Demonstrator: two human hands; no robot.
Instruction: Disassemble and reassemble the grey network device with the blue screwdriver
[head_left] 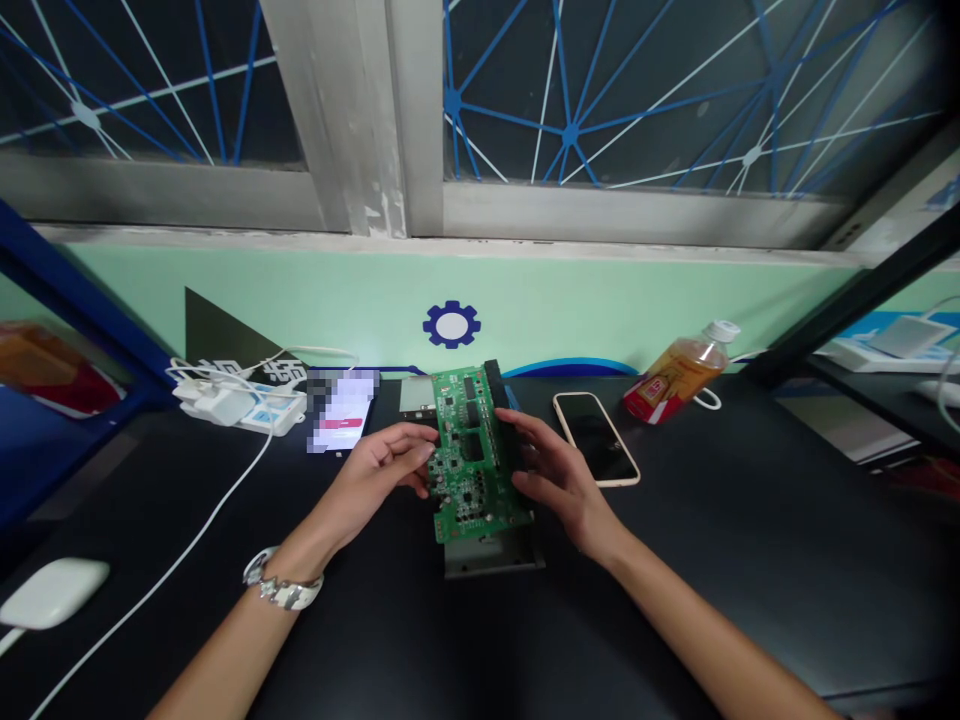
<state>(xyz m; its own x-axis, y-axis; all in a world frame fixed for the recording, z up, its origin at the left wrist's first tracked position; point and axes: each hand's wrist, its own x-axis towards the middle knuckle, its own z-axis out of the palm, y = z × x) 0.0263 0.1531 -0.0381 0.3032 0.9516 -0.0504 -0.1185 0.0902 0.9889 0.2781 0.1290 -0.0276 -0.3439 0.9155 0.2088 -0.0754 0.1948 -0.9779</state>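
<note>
Circuit board (474, 455); hand (386, 463) at either edge

Black desk (690, 630), matte, spanning near to far. Pale green wall (345, 290), far side, bearing navy gear emblem (451, 325), dark triangle (214, 325) to left, blue arc (577, 366) to right. Above: windows in worn grey metal frames (360, 110), dark panes (510, 100) crossed by blue and white lines (571, 134). Slanting blue bar (82, 305), left; black bar (817, 325), right.

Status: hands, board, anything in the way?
Left hand at left edge of green circuit board, right hand at right edge. Grey metal piece shows past near end. No obstruction seen; dark-screened phone beside right hand.
</note>
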